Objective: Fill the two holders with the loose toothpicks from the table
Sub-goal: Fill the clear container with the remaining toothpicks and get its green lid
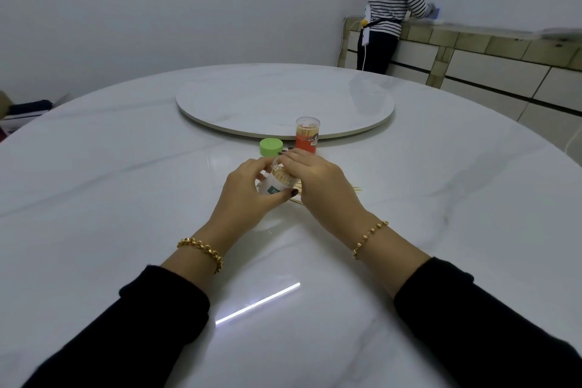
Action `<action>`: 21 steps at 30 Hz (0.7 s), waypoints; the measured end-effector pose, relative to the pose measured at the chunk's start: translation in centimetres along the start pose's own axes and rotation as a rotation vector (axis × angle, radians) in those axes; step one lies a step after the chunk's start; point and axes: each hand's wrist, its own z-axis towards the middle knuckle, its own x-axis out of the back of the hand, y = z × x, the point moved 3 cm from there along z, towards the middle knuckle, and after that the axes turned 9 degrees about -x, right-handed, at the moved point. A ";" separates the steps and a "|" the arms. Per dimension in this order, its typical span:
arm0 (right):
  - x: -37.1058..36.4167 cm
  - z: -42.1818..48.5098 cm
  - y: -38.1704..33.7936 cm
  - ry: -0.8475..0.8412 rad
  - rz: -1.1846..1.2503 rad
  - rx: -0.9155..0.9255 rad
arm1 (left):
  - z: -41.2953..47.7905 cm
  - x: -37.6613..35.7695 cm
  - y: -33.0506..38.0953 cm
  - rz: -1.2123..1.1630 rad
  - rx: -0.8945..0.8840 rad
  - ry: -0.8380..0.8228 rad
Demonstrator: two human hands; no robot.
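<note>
- White marble makes up the round table (126,183), with a matching turntable (267,98) raised at its centre.
- The left hand (248,195) grips a clear holder (273,187) with a white label. Thumb and fingers are curled round its lower part, and it is tilted with its mouth pointing away from the person.
- Toothpicks pack the inside of that holder, their tips showing through the clear wall.
- The right hand (321,179) lies over the holder's upper end with its fingers bent across the mouth (from here I cannot tell whether they pinch any toothpicks or only press on the rim).
- A few loose toothpicks (296,199) lie on the table just under the right hand, poking out on either side of it.
- A green lid (271,146) sits flat on the table just beyond the hands.
- Beside it to the right stands an orange-labelled holder (306,138), upright, full and capped with a clear lid, right at the turntable's near edge.
- Each wrist wears a gold bracelet (203,249) above a black sleeve.
- Across the room a person in a striped top (390,9) stands at a counter (488,41), back turned.
</note>
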 end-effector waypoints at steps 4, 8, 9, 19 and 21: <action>-0.2 -0.1 0.5 -0.084 0.294 -0.129 | 0.0 0.1 0.0 -0.011 0.010 0.005; 0.8 -0.3 1.2 -0.009 0.580 -0.345 | 0.1 0.1 0.1 -0.006 0.001 0.000; 0.9 -0.4 1.4 0.018 0.627 -0.386 | 0.1 0.2 0.1 -0.005 -0.001 0.002; -0.4 -1.5 0.0 -0.141 0.951 -0.693 | 0.1 0.4 0.2 -0.018 0.007 0.033; -0.4 -1.5 -0.8 -0.153 0.908 -0.632 | 0.1 0.4 0.3 -0.029 0.004 0.027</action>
